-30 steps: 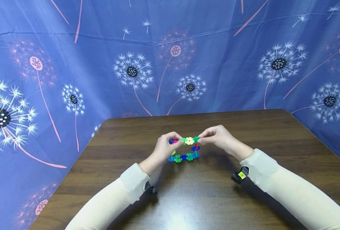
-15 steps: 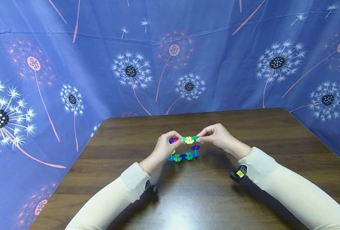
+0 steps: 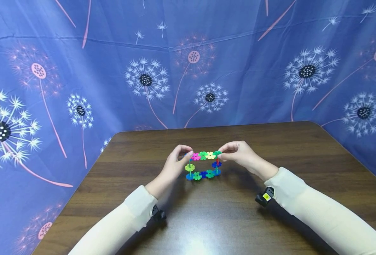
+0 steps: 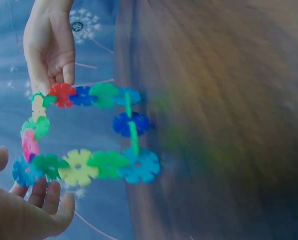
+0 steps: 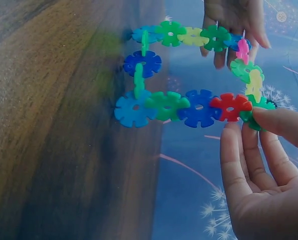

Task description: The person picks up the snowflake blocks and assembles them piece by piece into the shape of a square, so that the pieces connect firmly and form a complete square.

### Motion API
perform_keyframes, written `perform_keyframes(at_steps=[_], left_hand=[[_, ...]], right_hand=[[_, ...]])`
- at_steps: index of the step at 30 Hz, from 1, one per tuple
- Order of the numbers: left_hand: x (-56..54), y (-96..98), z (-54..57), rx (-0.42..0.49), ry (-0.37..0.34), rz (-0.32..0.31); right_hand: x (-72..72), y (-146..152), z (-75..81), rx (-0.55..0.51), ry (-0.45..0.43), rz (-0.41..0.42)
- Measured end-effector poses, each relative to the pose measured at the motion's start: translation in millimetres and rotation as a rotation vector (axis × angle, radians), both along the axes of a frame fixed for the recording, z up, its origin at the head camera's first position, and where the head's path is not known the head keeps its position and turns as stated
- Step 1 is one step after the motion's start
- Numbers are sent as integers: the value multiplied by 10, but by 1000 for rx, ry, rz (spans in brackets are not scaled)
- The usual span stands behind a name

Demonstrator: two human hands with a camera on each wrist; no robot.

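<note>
A rectangular ring of interlocking flower-shaped plastic discs [image 3: 203,156] stands upright over the middle of the table. In the right wrist view, my right hand [image 5: 268,165] pinches the green disc [image 5: 257,112] at an upper corner, thumb in front, beside the red disc [image 5: 231,107]. My left hand [image 3: 172,166] is at the opposite upper corner, around a blue disc [image 4: 26,171]. In the left wrist view its thumb is apart from that disc, and its loosely bent fingers [image 4: 51,197] lie just below. Pink, green and pale yellow discs form the top edge between both hands.
The brown wood-grain table [image 3: 226,219] extends around the ring on every side. Behind it hangs a blue cloth [image 3: 254,78] printed with dandelions. A black wrist camera [image 3: 265,197] sits under the right cuff, another [image 3: 158,214] under the left.
My left hand has let go of the green disc in the top edge and moved left to the corner, uncovering the pink and green discs. My right hand keeps its pinch in nearly the same place.
</note>
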State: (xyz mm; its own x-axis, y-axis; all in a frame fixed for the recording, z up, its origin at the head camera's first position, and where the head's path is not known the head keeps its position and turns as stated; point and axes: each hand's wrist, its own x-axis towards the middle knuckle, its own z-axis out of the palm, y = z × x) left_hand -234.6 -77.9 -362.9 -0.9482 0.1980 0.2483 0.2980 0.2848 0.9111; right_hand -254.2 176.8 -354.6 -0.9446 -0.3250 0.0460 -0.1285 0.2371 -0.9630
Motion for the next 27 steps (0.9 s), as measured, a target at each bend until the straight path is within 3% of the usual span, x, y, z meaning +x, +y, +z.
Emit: perform_keyframes(at_steps=[8, 16, 22, 27], left_hand=[[43, -177, -158, 25, 25, 52], [55, -168, -341, -69, 70, 31], [57, -130, -371, -74, 104, 71], [66, -110, -366, -106, 87, 93]], right_hand=[[0, 9, -50, -14, 10, 6], [-2, 5, -154, -46, 5, 35], [10, -41, -276, -27, -14, 38], [25, -62, -357, -30, -40, 20]])
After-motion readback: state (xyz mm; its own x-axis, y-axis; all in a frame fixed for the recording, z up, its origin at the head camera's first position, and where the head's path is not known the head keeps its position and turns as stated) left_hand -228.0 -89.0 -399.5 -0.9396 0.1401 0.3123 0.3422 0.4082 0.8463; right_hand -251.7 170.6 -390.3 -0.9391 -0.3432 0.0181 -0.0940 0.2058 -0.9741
